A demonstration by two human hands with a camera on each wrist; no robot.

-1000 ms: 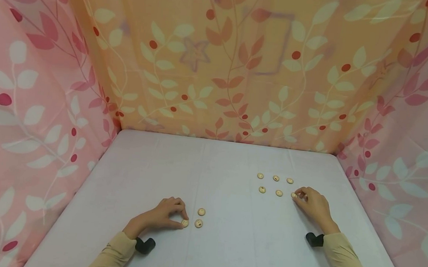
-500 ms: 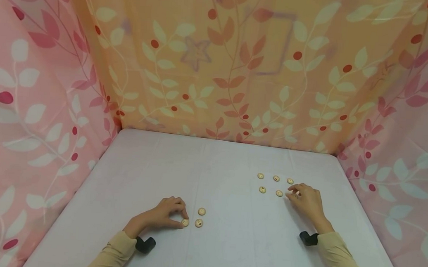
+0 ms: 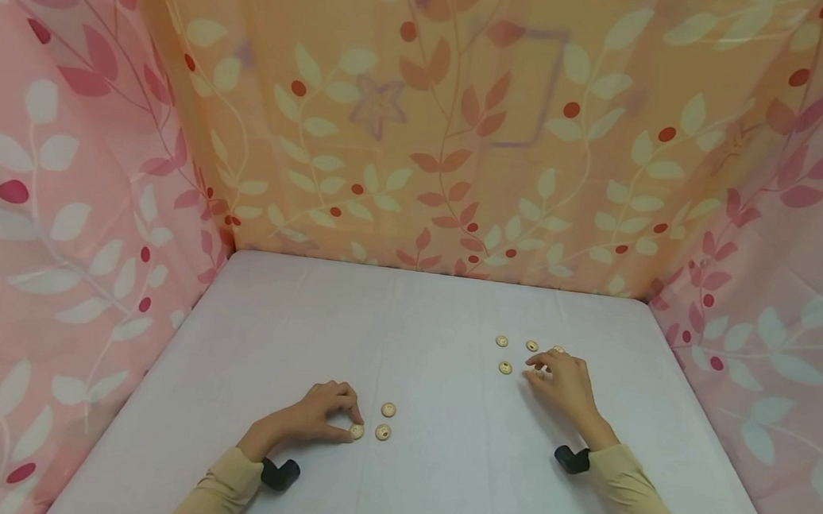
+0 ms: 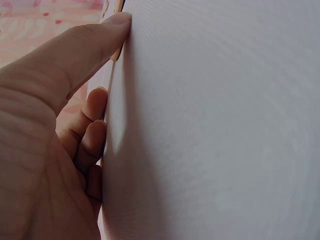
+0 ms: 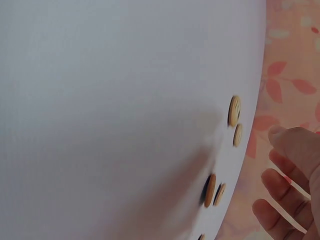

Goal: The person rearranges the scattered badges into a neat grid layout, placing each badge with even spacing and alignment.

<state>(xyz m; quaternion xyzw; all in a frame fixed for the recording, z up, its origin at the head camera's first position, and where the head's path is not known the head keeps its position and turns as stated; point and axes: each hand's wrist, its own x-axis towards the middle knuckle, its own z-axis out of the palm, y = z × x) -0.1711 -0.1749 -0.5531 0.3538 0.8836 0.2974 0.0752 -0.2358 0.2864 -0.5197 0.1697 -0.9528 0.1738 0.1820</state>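
Note:
Near the left middle of the table, my left hand point(image 3: 310, 413) pinches a round wooden button point(image 3: 357, 431) between thumb and finger, flat against the white cloth. Two more buttons, an upper one point(image 3: 389, 409) and a lower one point(image 3: 382, 432), lie just right of it. In the left wrist view the thumb point(image 4: 95, 42) presses at the edge of a button point(image 4: 116, 52). My right hand point(image 3: 566, 387) hovers with loosely bent, parted fingers over a button point(image 3: 538, 373) in the right-hand group. In the right wrist view no button sits between the fingers point(image 5: 280, 185); a button point(image 5: 234, 111) lies beyond them.
Two rows of buttons lie at the right: a back-left one point(image 3: 502, 341), a back-middle one point(image 3: 532, 346), a partly covered back one point(image 3: 559, 349) and a front-left one point(image 3: 505, 368). A white cloth covers the table point(image 3: 423, 497); patterned curtains point(image 3: 434, 131) enclose three sides.
My right hand has let go of the front-right button and moved left over the front-middle one, its fingers parting. The left hand stays on its button.

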